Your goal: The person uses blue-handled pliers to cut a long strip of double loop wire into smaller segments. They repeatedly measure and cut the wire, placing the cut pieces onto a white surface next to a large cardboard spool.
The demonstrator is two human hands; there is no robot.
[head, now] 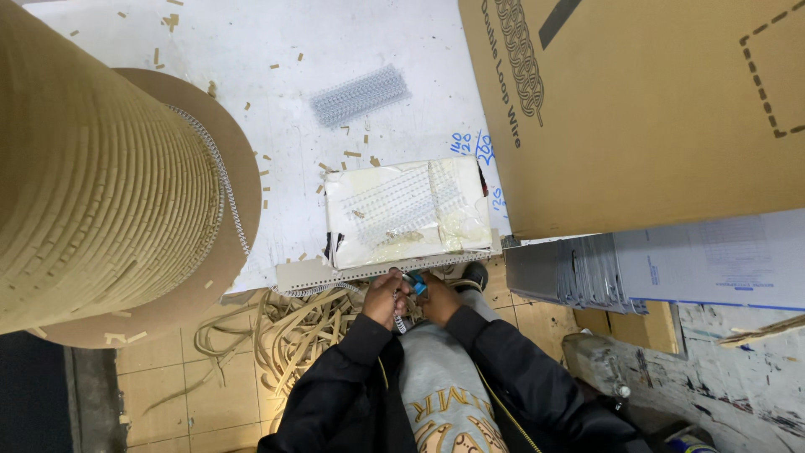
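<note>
My left hand (385, 296) and right hand (438, 299) meet just under the table edge (293, 277), fingers bunched; what they pinch is too small to tell beyond a blue tool (417, 285) and a short wire strip (401, 322); my grip on either cannot be confirmed. The large spool (101, 184) is cut off at left and top; the cardboard box (637, 109) runs out at top and right; my shoe (475, 274) is partly hidden by the table.

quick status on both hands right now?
Left hand: closed on a strip of white wire binding.
Right hand: closed on a small blue-handled tool at the table edge.
</note>
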